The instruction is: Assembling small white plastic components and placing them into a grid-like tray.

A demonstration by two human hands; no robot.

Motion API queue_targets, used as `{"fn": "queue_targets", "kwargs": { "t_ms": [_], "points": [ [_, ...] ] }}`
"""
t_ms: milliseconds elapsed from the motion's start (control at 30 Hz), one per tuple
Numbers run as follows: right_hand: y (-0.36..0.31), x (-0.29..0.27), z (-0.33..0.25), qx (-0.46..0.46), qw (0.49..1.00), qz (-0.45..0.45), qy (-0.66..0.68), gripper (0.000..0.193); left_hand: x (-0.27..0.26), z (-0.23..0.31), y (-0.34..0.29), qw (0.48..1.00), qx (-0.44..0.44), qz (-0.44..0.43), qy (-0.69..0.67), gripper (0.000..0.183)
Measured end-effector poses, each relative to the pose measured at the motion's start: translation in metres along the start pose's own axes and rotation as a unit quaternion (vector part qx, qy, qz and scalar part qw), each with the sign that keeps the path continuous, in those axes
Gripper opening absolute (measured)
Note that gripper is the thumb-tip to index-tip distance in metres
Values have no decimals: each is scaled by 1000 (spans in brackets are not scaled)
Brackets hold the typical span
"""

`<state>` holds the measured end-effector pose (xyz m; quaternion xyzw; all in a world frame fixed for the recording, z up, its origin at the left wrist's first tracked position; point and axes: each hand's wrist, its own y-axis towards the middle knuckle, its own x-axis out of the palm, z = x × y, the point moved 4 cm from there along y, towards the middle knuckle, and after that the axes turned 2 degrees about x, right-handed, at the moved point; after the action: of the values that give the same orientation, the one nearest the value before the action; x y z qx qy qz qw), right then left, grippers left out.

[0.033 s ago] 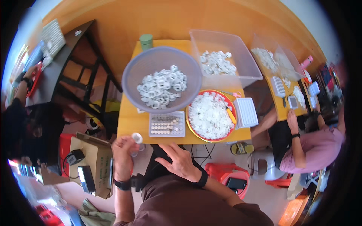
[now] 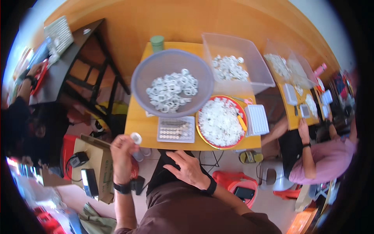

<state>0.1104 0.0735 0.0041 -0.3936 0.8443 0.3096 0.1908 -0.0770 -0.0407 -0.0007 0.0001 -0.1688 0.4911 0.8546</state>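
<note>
My left hand (image 2: 122, 152) is closed, its fingertips pinching a small round white plastic piece (image 2: 136, 137) just off the table's front left corner. My right hand (image 2: 188, 168) rests over my lap near the table edge, fingers stretched and holding nothing. On the table, the nearest thing to both hands is a clear compartment tray (image 2: 187, 139) with rows of small round metal parts. Behind it stands a large grey basin (image 2: 141, 91) with a heap of white ring-shaped parts (image 2: 171, 91). To the right, a red and yellow basin (image 2: 200, 132) is full of small white pieces (image 2: 220, 121).
A yellow-handled tool (image 2: 241, 123) lies on the white pieces. White stacked trays (image 2: 257, 120) stand at the table's right. Behind are a clear bin (image 2: 263, 78) and a green canister (image 2: 157, 43). A cardboard box (image 2: 102, 171) stands left. Co-workers sit at both sides.
My left hand has moved a little to the left with the round white piece still pinched. The right hand stays nearly in place; the whole view has shifted slightly.
</note>
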Motion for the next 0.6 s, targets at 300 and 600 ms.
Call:
{"fn": "queue_targets", "kwargs": {
  "t_ms": [300, 600],
  "points": [
    [-38, 35, 58, 148, 947, -234, 163, 24, -91, 169, 81, 971, 217, 102, -8, 13],
    [-38, 26, 47, 81, 969, -216, -85, 40, -153, 251, 162, 948, 261, 169, 68, 19]
  ]
}}
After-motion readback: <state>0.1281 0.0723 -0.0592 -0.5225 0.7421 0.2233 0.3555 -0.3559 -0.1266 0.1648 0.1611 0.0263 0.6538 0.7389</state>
